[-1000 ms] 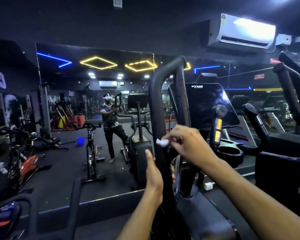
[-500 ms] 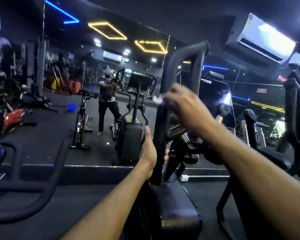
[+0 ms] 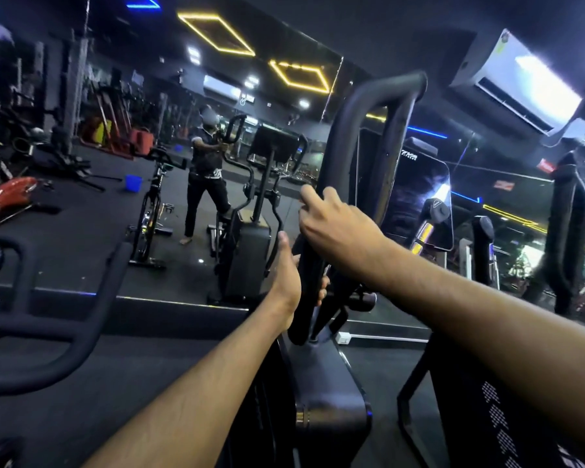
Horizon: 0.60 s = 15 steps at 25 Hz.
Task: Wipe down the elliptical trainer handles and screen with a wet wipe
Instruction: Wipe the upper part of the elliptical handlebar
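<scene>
The elliptical trainer's black left handle (image 3: 352,130) rises in a curve in front of me. My left hand (image 3: 286,275) grips its lower part, thumb pointing up. Higher on the same bar my right hand (image 3: 335,224) is wrapped round it with curled fingers. The wet wipe does not show; it is hidden under those fingers. The dark glossy screen (image 3: 419,197) stands just right of the bar, behind my right forearm. The trainer's other handle post (image 3: 483,251) is further right.
A spin bike's handlebar (image 3: 31,349) curves in at the lower left. A mirror wall ahead reflects a person (image 3: 205,170) at a trainer. Another machine (image 3: 568,231) stands close on the right, and an air conditioner (image 3: 514,79) hangs above.
My right hand slid up the handle bar and back down a little. The white wipe tip seen at its fingers no longer shows. My left hand kept its grip.
</scene>
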Motion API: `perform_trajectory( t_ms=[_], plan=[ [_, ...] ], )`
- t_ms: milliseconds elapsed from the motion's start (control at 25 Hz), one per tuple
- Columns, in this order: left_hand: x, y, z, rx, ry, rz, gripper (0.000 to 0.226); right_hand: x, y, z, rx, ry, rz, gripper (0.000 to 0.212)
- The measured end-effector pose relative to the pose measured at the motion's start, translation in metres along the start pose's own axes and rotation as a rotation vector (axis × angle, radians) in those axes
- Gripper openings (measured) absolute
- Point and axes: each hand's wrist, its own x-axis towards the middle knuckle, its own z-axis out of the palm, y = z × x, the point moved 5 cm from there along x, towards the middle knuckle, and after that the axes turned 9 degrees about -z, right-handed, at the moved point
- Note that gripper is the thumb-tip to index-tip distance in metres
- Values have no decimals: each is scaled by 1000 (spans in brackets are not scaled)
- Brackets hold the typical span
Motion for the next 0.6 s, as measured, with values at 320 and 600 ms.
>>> perform_trajectory(
  t_ms=[320, 600],
  plan=[
    [0, -3, 0, -28, -22, -31, 100, -32, 4, 13, 351, 90, -176, 17],
    [1, -8, -3, -21, -15, -58, 101, -17, 31, 18, 269, 315, 100, 17]
  ],
)
